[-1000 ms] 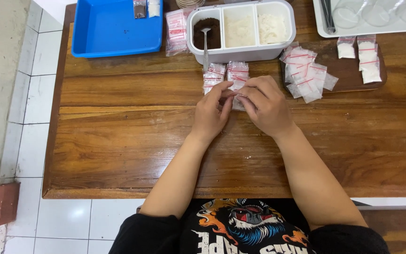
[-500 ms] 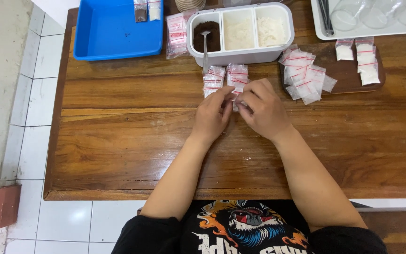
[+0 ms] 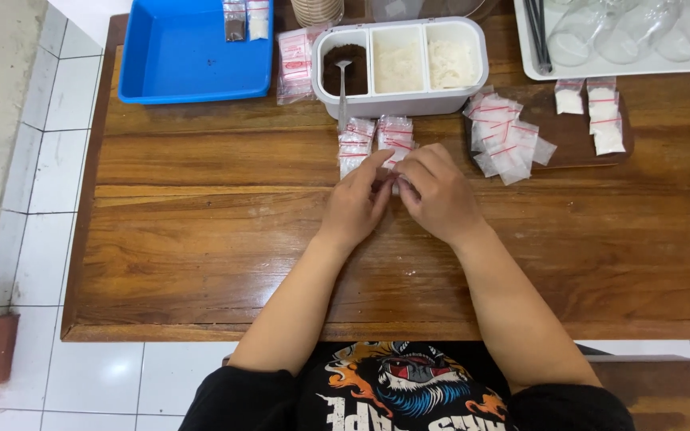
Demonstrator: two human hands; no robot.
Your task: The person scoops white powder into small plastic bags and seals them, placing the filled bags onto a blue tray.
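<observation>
Pinching a small sachet (image 3: 394,177) between both hands at table centre — mostly hidden, long axis unreadable. Left hand (image 3: 354,203) and right hand (image 3: 439,194) meet fingertip to fingertip, equally near. Just beyond: two sachet stacks (image 3: 375,140), then the three-compartment container (image 3: 399,100) — one spoon (image 3: 343,84) inside. One blue tray (image 3: 193,49) far left.
</observation>
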